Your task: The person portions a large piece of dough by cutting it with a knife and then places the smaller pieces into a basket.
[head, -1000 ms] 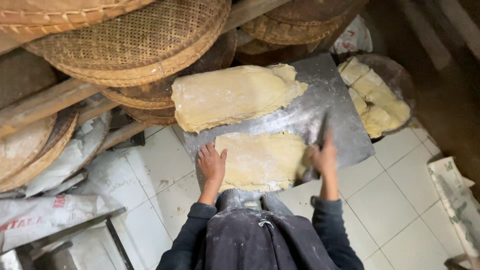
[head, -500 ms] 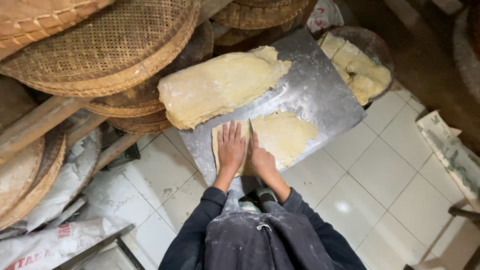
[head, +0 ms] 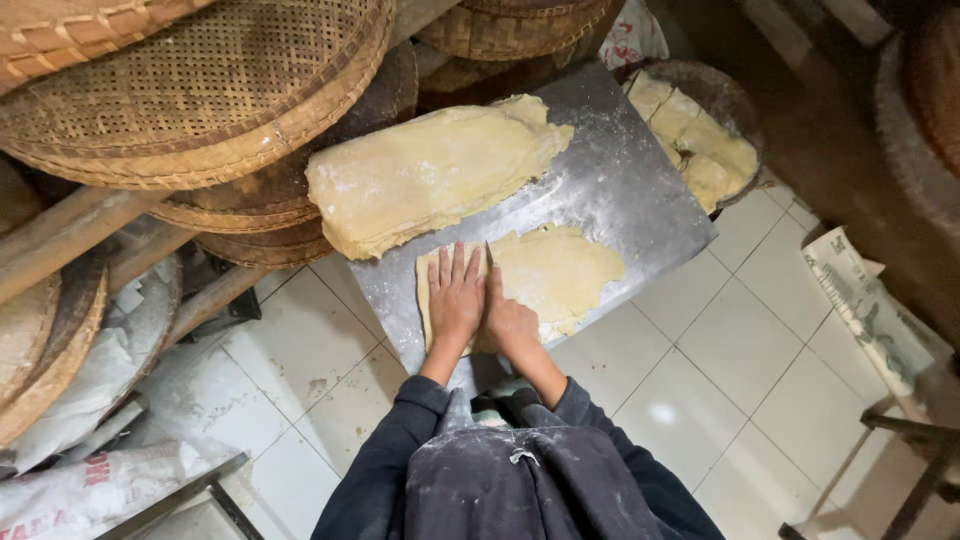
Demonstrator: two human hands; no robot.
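Observation:
A thin, pale yellow sheet of dough (head: pixel 565 272) lies on a floured metal sheet (head: pixel 625 185) set on the tiled floor. My left hand (head: pixel 456 298) presses flat on the dough's left part, fingers spread. Right beside it, touching, my right hand (head: pixel 512 322) is closed around a thin blade (head: pixel 489 258) that stands on the dough and points away from me. A thick folded slab of dough (head: pixel 430 172) rests on the far left of the metal sheet.
Large woven trays (head: pixel 200 90) are stacked on wooden poles (head: pixel 60 235) at the left and top. A round basket (head: pixel 735 110) with cut dough pieces sits at the far right of the sheet. Sacks (head: pixel 90 490) lie lower left; a metal stand (head: pixel 920 440) and printed wrapping (head: pixel 865 310) are at the right.
My hands were apart at either side of the thin dough; they have come together on its left part, the right hand moving leftward with the blade.

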